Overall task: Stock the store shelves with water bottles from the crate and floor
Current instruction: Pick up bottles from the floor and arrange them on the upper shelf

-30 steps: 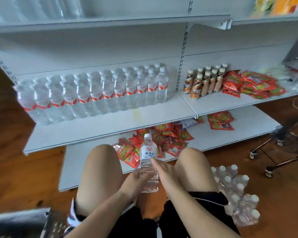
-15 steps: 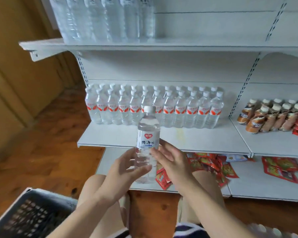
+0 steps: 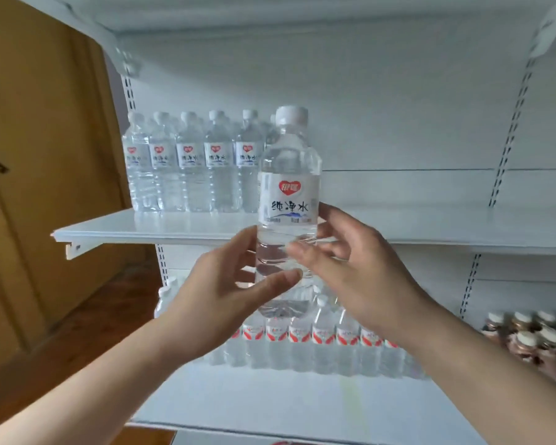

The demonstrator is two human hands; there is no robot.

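Centre frame, we hold a clear white-capped plastic water bottle (image 3: 288, 175) upright. Our left hand (image 3: 225, 297) + right hand (image 3: 353, 264) both grip its lower half.

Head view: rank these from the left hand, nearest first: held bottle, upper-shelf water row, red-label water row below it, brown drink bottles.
1. held bottle: gripped in the left hand, centre of view.
2. upper-shelf water row, up and to the left, and red-label water row, on the shelf below: too close to call.
3. brown drink bottles: far right, lower shelf.
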